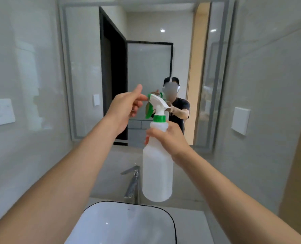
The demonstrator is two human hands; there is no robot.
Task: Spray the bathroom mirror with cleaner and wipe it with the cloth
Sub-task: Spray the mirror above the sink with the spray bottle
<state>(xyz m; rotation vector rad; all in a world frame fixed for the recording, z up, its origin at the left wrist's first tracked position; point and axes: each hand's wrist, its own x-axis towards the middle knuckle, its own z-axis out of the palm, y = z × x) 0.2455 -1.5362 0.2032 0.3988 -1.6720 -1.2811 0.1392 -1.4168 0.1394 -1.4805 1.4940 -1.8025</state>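
Head view: nearest the camera is the white basin (126, 224) w/ a thin dark rim, at the bottom edge; nothing shows in its bowl. Just behind it stands a chrome faucet (133, 182) on the grey counter.

Above the basin the right hand (167, 138) is clamped round the upper body of the spray bottle (157, 166), held upright in mid-air, in front of the faucet. The bottle is translucent white w/ a green collar and a white spray head (green trigger); its nozzle points left toward the left hand. Liquid level inside: cannot tell thru the cloudy plastic.

The left hand (128, 108) is at the nozzle tip, thumb up, fingers bent; its fingertips meet the nozzle, but a firm pinch can't be made out.

The mirror (146, 59) hangs on the wall straight ahead, past both hands; it reflects the person holding the bottle.

A white wall plate (240, 120) sits right of the mirror, another (0, 112) at far left.
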